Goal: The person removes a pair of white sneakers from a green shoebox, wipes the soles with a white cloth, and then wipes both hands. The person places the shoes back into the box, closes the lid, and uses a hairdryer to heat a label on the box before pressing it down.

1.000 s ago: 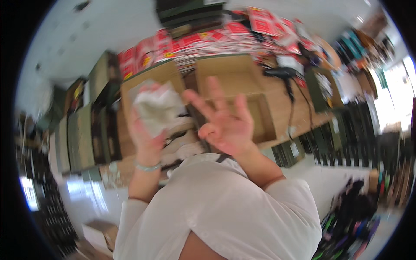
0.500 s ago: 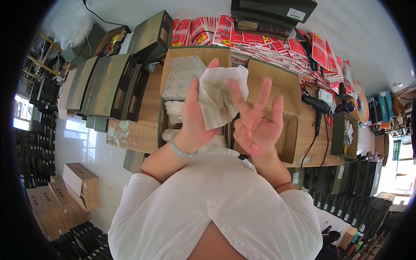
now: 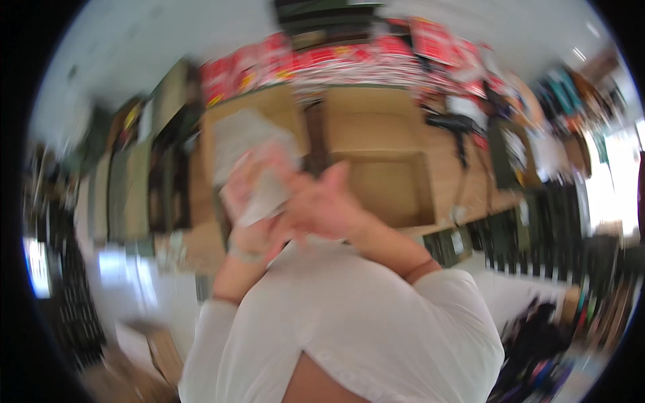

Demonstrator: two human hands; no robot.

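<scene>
A white wipe (image 3: 269, 195), crumpled and greyish, lies between my two hands in front of my chest. My left hand (image 3: 250, 232) holds it, fingers curled up around it. From the right, my right hand (image 3: 326, 205) reaches across and meets the left at the wipe, its thumb sticking up. Motion blur smears the right fingers, so their grip on the wipe is unclear. Just beyond the hands stands an open box (image 3: 299, 111) with patterned tissue paper (image 3: 248, 138) over its contents. To its right sits another open brown-lined box (image 3: 376, 121).
Green boxes (image 3: 127, 201) are stacked at the left. Red packets (image 3: 336, 60) pile along the back, with a dark box (image 3: 329, 30) on top. A black hair dryer (image 3: 453, 124) lies at right on the wooden table (image 3: 463, 195). More dark boxes (image 3: 510, 228) line the right side.
My right hand has come left from its spread pose to meet the left hand. The wipe, held up flat before, is now bunched between them. The view has turned to the right.
</scene>
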